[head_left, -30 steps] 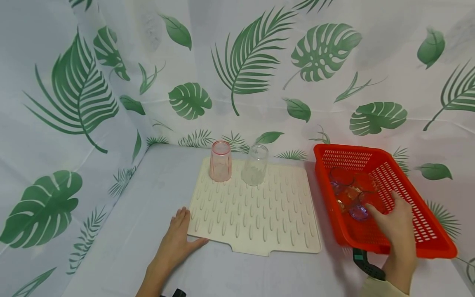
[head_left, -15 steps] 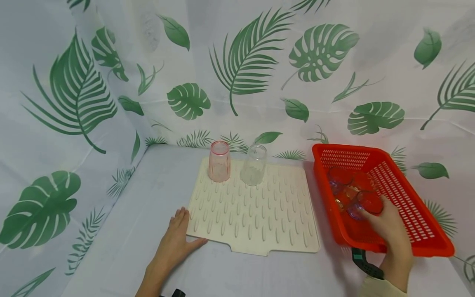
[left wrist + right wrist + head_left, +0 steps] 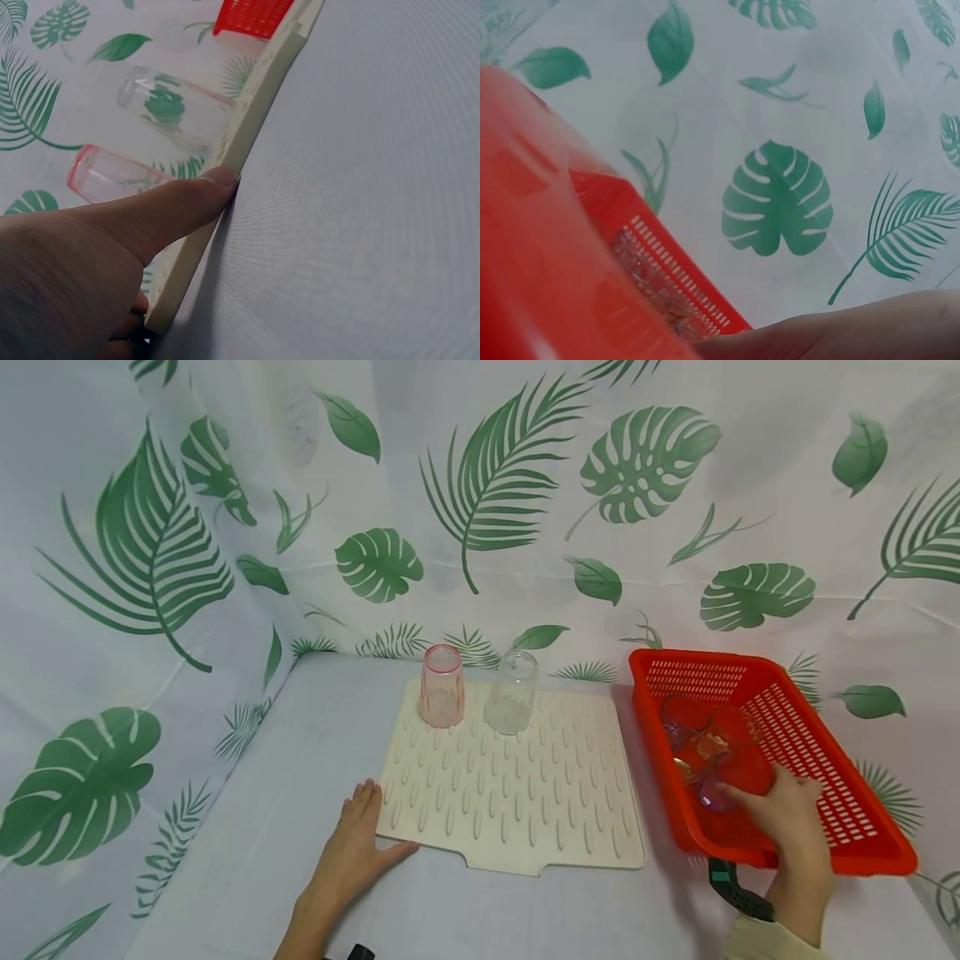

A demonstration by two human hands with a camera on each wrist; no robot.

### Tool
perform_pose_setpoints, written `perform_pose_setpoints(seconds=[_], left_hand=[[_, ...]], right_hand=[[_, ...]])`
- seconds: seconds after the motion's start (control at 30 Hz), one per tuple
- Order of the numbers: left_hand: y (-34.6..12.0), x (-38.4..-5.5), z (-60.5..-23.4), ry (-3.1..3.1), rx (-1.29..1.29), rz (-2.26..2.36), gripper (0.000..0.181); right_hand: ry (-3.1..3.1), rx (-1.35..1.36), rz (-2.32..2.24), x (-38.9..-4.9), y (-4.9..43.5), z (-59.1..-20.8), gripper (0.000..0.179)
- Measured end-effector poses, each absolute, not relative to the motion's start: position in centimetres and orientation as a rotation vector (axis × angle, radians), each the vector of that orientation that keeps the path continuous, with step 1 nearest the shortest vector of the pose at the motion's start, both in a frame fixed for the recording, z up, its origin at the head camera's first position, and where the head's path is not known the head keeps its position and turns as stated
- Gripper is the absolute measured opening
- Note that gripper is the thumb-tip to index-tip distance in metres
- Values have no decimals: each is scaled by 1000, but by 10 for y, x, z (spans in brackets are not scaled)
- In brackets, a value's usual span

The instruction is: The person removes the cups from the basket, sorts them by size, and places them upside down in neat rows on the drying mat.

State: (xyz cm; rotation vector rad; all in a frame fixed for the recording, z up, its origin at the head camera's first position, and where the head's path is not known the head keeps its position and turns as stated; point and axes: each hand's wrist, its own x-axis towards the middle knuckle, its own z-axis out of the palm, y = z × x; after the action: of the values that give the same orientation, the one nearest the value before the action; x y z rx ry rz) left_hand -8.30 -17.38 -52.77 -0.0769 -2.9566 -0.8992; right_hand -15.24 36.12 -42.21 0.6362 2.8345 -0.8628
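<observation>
My right hand (image 3: 793,818) reaches into the red basket (image 3: 678,814) and grips a purple-tinted glass (image 3: 716,793), thumb on its near side and fingers at the far side. My left hand (image 3: 351,852) lies with straight fingers along the left edge of a cream ridged drying mat (image 3: 517,810); its thumb touches the mat's front edge, as the left wrist view also shows. On the mat's back left a pink glass (image 3: 442,689) stands beside a clear glass (image 3: 512,702). In the right wrist view the basket wall hides most of the right hand.
Several more glasses lie in the basket, among them another purple-tinted one (image 3: 678,731) and an amber piece (image 3: 711,745). The basket stands right of the mat on a white cloth (image 3: 300,735). A leaf-print curtain (image 3: 510,568) closes off the back and left.
My right hand has moved left and closed round the purple glass in the basket, which has shifted slightly left. The left hand has stayed at the mat's corner.
</observation>
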Motion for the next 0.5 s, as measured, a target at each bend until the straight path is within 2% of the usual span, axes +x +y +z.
perform_pose_setpoints(seconds=[0.5], left_hand=[[-173, -83, -525, -3019, -11, -963, 109]], right_hand=[[2827, 588, -883, -151, 358, -423, 109]])
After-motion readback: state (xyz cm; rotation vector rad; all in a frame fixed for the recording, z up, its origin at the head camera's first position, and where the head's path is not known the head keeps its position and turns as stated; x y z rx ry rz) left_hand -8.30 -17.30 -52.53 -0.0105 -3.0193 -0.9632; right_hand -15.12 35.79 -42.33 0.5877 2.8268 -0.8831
